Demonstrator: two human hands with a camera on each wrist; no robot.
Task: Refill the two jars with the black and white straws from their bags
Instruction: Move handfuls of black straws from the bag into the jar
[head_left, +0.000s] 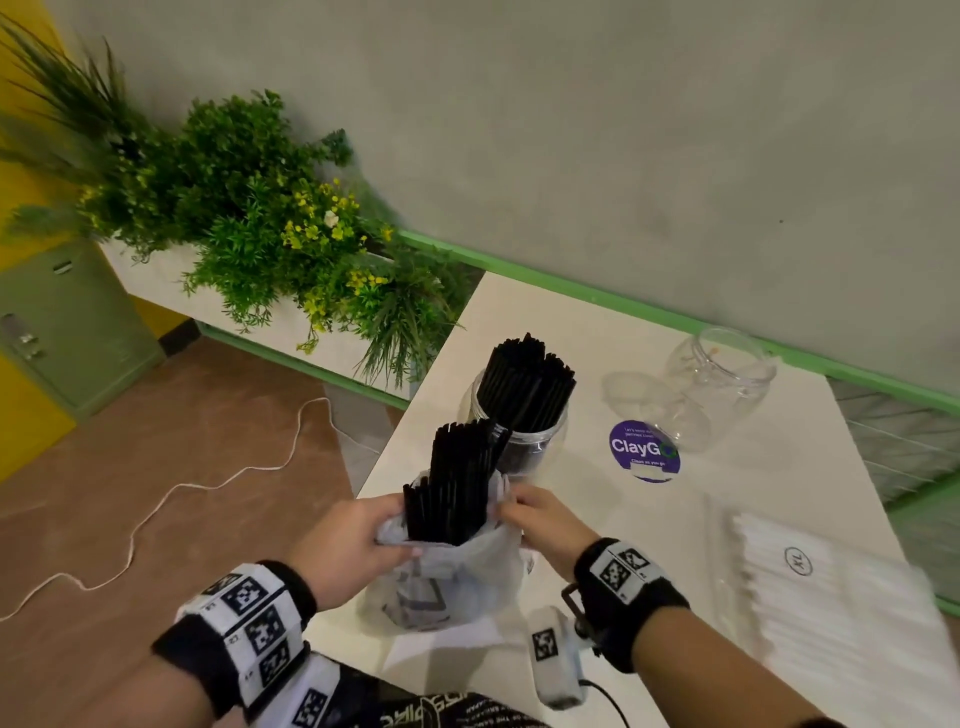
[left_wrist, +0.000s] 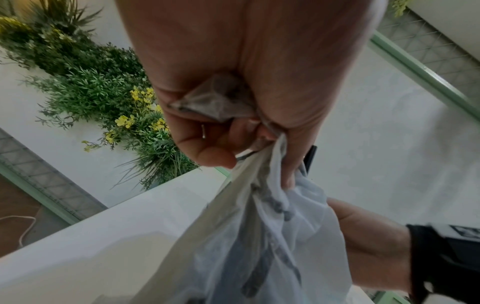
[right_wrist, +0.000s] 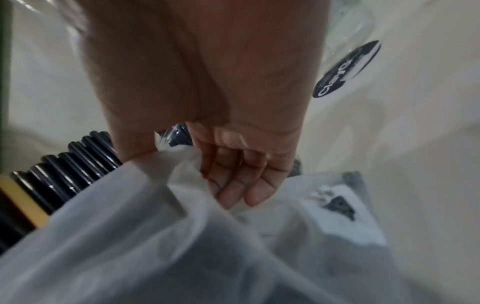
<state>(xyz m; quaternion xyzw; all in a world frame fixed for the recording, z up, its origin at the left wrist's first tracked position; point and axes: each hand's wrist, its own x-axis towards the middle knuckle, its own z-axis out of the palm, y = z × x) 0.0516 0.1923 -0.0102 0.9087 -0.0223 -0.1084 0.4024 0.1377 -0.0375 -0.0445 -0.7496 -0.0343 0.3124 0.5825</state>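
Note:
A translucent white plastic bag (head_left: 447, 582) stands on the white table (head_left: 649, 525) with a bundle of black straws (head_left: 452, 483) sticking up out of its mouth. My left hand (head_left: 358, 540) grips the bag's left rim; the left wrist view shows bag film (left_wrist: 259, 236) bunched in its fist (left_wrist: 233, 115). My right hand (head_left: 540, 519) pinches the right rim, its fingers (right_wrist: 233, 181) curled round the film (right_wrist: 182, 236) beside the straws (right_wrist: 72, 164). Behind the bag a clear jar (head_left: 535, 441) holds upright black straws. An empty clear jar (head_left: 717, 389) stands further right. A bag of white straws (head_left: 841, 597) lies at the right.
A round purple ClayGo sticker (head_left: 644, 449) lies between the jars. A planter of green plants (head_left: 249, 208) stands left of the table, a grey wall behind. The table's left edge drops to a brown floor with a white cord (head_left: 156, 509).

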